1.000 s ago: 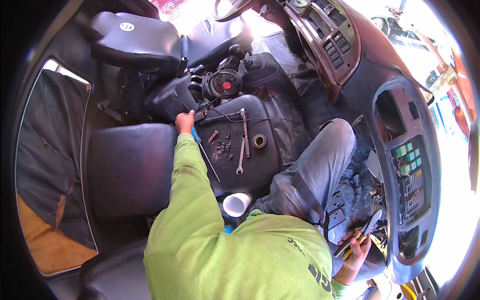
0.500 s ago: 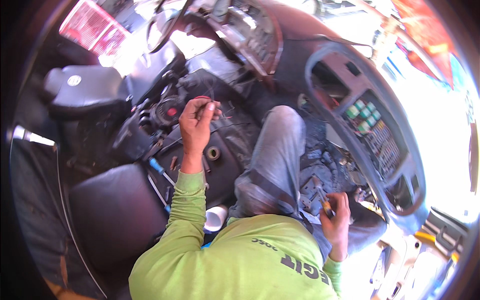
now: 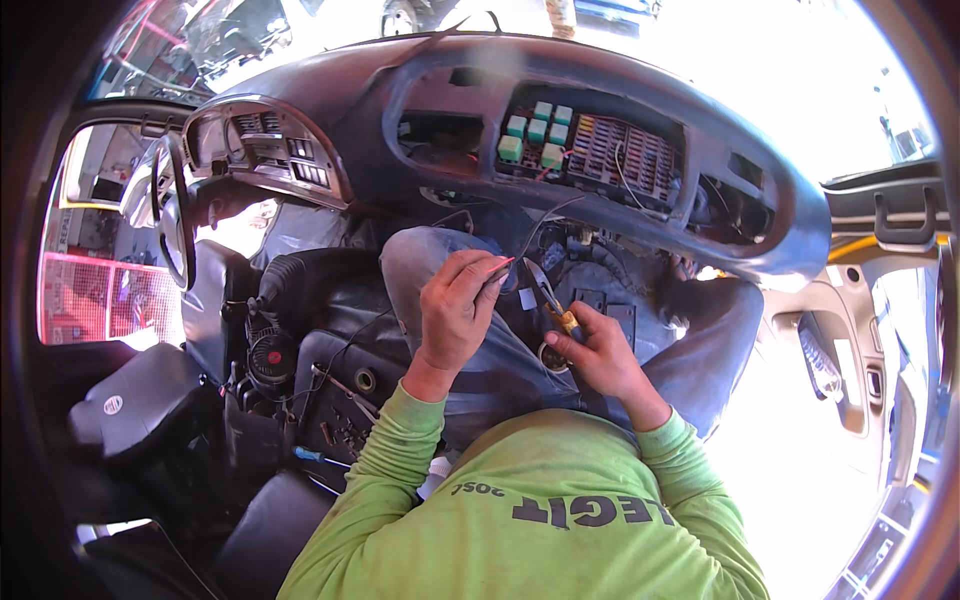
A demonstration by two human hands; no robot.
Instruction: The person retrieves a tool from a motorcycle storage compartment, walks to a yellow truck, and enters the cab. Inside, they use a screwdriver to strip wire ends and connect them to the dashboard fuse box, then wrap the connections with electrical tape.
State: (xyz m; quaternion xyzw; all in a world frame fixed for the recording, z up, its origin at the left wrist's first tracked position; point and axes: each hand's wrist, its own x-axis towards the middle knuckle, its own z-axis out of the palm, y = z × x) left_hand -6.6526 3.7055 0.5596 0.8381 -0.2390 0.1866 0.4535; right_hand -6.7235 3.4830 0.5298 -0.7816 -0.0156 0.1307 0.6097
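Observation:
My left hand (image 3: pixel 455 310) is raised in front of me and pinches the end of a thin red-tipped wire (image 3: pixel 505 264) that runs up toward the open dashboard. My right hand (image 3: pixel 598 350) grips yellow-handled pliers (image 3: pixel 548 298), their metal jaws pointing up close to the wire's end. Both hands are above my knees in blue jeans (image 3: pixel 500 350). Behind them the dashboard (image 3: pixel 400 90) is opened up, showing a fuse and relay panel (image 3: pixel 590 145) with green relays and loose wiring below.
A steering wheel (image 3: pixel 172 215) stands at the left. The dark centre console (image 3: pixel 340 400) to my left holds a wrench, small tools and a blue-handled screwdriver (image 3: pixel 318 457). A white cup (image 3: pixel 435 470) sits by my left elbow. The open passenger door (image 3: pixel 880 330) is at the right.
The view has swung from the console to the dashboard. My left hand left the console and rose with a wire; my right hand came up from the floor with the pliers.

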